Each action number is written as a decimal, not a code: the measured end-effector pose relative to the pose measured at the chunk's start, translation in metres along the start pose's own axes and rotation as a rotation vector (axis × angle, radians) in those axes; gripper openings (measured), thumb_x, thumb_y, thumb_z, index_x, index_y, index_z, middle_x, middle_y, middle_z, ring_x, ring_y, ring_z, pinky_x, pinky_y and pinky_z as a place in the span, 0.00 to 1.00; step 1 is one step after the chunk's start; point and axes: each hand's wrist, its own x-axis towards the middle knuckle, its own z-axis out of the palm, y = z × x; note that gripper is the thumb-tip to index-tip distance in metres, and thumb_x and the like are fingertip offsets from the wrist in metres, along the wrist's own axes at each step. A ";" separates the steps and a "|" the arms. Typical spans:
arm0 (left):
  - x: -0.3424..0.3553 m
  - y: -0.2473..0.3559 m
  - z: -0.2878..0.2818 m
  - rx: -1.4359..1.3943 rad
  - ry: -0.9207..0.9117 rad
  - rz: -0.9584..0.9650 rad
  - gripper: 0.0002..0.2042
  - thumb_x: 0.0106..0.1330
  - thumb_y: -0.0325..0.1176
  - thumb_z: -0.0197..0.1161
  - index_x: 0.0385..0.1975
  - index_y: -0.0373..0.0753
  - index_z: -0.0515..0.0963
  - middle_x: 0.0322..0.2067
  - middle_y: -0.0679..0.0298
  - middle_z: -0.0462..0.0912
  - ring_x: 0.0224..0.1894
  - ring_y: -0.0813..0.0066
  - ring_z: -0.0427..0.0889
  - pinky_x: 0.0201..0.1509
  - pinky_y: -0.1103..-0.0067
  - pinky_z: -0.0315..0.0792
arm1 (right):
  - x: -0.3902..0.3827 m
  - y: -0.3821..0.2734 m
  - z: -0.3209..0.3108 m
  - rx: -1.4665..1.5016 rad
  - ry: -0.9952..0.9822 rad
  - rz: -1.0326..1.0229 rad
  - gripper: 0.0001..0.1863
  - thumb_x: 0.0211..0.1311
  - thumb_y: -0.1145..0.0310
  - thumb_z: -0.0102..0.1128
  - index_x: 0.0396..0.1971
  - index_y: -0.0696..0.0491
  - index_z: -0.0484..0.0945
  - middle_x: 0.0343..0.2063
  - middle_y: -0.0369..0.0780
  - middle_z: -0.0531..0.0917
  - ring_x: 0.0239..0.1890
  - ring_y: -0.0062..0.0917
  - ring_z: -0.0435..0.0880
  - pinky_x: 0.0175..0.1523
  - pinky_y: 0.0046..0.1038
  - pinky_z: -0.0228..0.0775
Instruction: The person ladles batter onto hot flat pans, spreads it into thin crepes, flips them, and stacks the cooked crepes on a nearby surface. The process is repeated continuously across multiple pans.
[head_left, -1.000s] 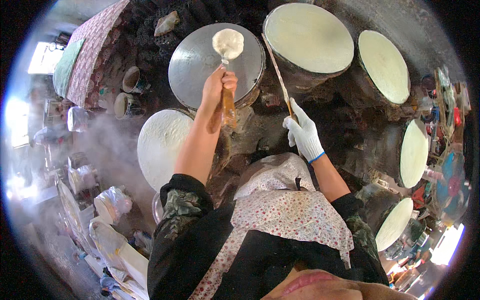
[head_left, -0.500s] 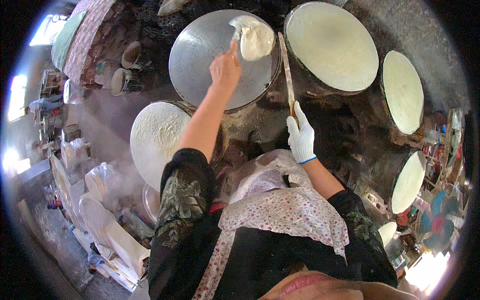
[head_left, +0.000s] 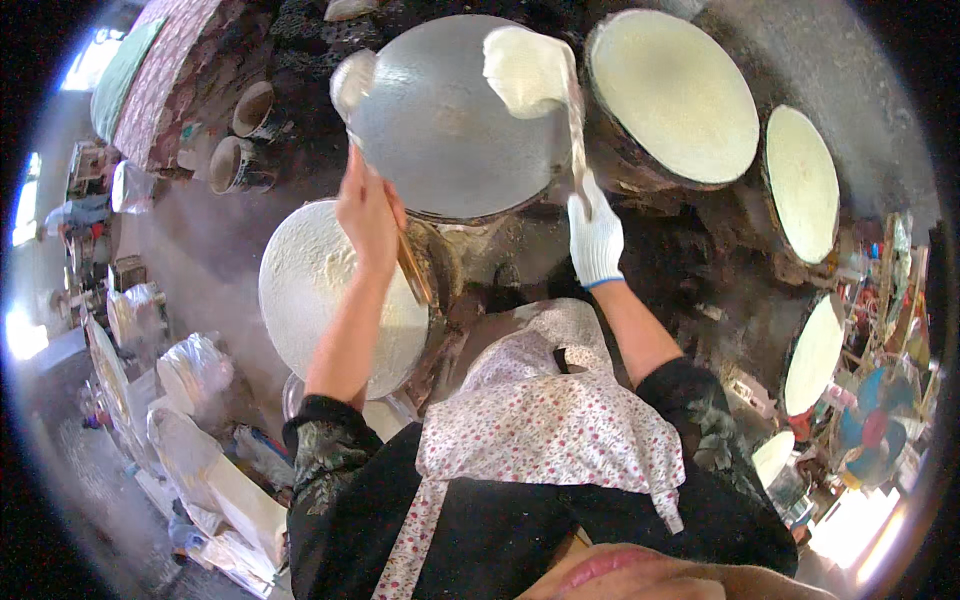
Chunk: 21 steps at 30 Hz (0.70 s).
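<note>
My left hand (head_left: 370, 212), bare, is closed round the wooden handle of a ladle (head_left: 352, 88). The ladle's pale, batter-smeared bowl is at the left rim of a round grey griddle (head_left: 430, 130). On the griddle's far right lies a thick pool of white batter (head_left: 522, 75). My right hand (head_left: 597, 235), in a white knit glove, grips a long, thin flat scraper (head_left: 576, 135) upright beside the griddle's right edge. Its upper part meets the edge of the batter. Left of my body, a batter-covered griddle (head_left: 310, 300) lies partly behind my left forearm.
Round griddles coated with pale batter stand to the right: a large one (head_left: 672, 95), a narrower-looking one (head_left: 802, 185) and another (head_left: 815, 355). Buckets (head_left: 236, 165) sit at the far left. A blue fan (head_left: 880, 425) stands at the lower right.
My left hand has moved left and nearer, taking the ladle from the far right of the griddle to its left rim. The batter now lies on the griddle, touching the scraper.
</note>
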 end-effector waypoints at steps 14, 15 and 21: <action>-0.127 0.025 -0.040 -0.125 -0.159 -0.068 0.26 0.82 0.26 0.47 0.79 0.47 0.62 0.26 0.70 0.69 0.18 0.86 0.66 0.18 0.85 0.62 | 0.021 -0.023 0.029 -0.295 -0.152 -0.131 0.25 0.73 0.53 0.56 0.65 0.46 0.79 0.51 0.52 0.86 0.50 0.45 0.88 0.54 0.39 0.79; -0.130 0.026 -0.039 -0.124 -0.175 -0.059 0.27 0.82 0.26 0.48 0.79 0.47 0.61 0.26 0.70 0.68 0.18 0.86 0.66 0.18 0.85 0.62 | 0.024 -0.025 0.032 -0.293 -0.148 -0.163 0.26 0.72 0.52 0.57 0.65 0.45 0.79 0.49 0.52 0.87 0.49 0.47 0.87 0.54 0.40 0.79; -0.143 0.028 -0.051 -0.099 -0.107 -0.082 0.27 0.81 0.22 0.47 0.79 0.42 0.61 0.24 0.69 0.70 0.16 0.85 0.65 0.17 0.84 0.63 | 0.038 -0.015 0.016 -0.263 0.116 -0.244 0.23 0.73 0.54 0.52 0.63 0.41 0.78 0.33 0.51 0.88 0.36 0.50 0.87 0.43 0.47 0.78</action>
